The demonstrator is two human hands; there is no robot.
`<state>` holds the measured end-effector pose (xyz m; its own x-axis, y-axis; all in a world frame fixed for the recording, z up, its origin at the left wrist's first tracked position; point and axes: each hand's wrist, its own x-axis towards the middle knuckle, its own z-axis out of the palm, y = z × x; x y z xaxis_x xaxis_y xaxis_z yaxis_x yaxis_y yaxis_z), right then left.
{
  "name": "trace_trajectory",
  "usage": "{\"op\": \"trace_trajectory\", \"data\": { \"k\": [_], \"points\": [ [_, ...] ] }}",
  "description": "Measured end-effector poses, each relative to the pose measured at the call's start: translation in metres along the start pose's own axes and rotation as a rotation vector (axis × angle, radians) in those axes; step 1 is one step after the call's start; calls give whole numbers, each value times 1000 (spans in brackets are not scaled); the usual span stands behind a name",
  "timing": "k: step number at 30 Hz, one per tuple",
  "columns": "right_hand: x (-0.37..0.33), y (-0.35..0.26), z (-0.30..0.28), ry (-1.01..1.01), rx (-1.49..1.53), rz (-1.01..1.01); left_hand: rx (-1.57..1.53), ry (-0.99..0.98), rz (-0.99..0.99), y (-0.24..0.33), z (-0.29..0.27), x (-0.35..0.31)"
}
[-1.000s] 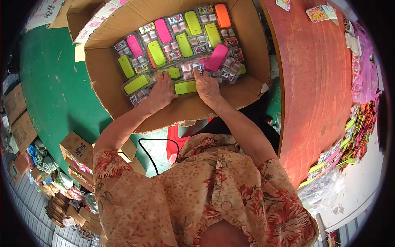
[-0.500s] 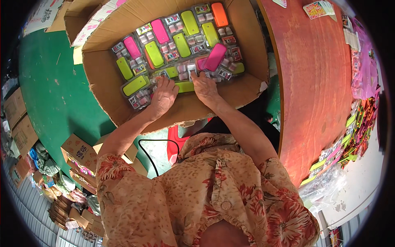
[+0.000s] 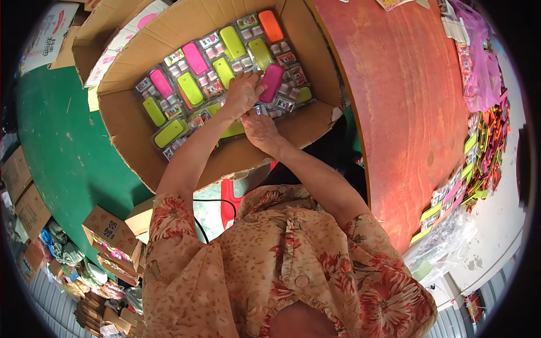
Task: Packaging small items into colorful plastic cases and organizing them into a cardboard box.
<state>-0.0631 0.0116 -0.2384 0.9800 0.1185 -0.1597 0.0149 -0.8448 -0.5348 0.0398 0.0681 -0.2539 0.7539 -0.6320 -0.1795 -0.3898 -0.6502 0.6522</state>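
Note:
An open cardboard box (image 3: 127, 127) holds rows of clear plastic packs with lime, pink and orange phone-shaped cases and small pale pieces. My left hand (image 3: 243, 94) reaches over the packs in the middle, its fingers bent at the left side of a magenta case (image 3: 272, 83). That case lies aslant on top of the others. Just below, my right hand (image 3: 261, 128) has its fingers closed at the edge of a clear plastic pack (image 3: 274, 112). What lies under my left fingers is hidden. A lime case (image 3: 232, 129) shows to the left of my right hand.
To the right stands a reddish wooden table (image 3: 400, 112), with a purple plastic bag (image 3: 479, 73) and a pile of colourful packs (image 3: 487, 158) along its far right side. Smaller cartons (image 3: 110, 225) stand at the lower left on the green floor (image 3: 56, 141).
My left hand has moved right and away from me, from the box's near left part to the magenta case. My right hand stays near the same packs. The whole view has shifted.

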Motion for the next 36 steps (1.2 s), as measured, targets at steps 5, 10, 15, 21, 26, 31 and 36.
{"op": "trace_trajectory", "data": {
  "k": [5,10,15,21,26,31,36],
  "points": [
    [-14,5,0,-137,16,-67,158,-42,42,6,17,16],
    [-29,-22,-47,-189,63,-163,235,-10,171,3,22,11],
    [-54,-33,-84,-241,109,-130,42,1,328,20,32,18],
    [-85,-62,-125,48,587,-244,-134,-28,187,11,13,13],
    [-165,-21,-215,410,487,-75,38,306,51,-37,-8,11],
    [-345,87,-252,899,-223,1021,-119,584,256,58,-85,-4],
    [-475,127,-248,911,-609,1665,-105,318,771,237,-49,2]
  ]
}}
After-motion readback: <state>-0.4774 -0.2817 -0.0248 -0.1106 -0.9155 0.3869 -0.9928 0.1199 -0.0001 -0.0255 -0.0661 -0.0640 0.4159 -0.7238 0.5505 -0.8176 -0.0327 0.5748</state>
